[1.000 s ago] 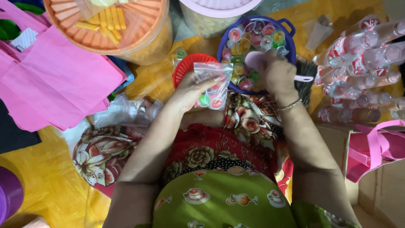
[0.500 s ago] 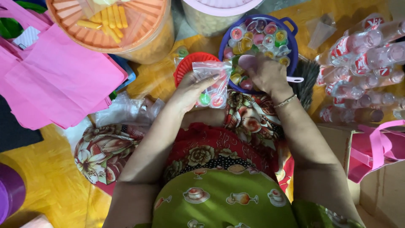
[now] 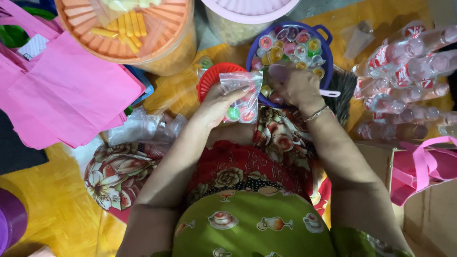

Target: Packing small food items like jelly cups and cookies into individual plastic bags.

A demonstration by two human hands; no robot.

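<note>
Bag mouth first: your left hand [image 3: 216,102] pinches the clear plastic bag [image 3: 242,95] beside the blue basket [image 3: 252,50]; hold it wide. Your right hand [image 3: 297,85] has its fingers curled over the jelly cups [image 3: 290,45]; drop each straight in

Right hand [image 3: 297,88] has shifted from higher over the blue basket [image 3: 328,35] toward its near rim, fingers now curled down among the small jelly cups [image 3: 285,47]. The pink cup seen at its fingertips a second ago is mostly covered. Clear bag [image 3: 243,95] in left hand [image 3: 219,102] hangs slightly wider open.
</note>
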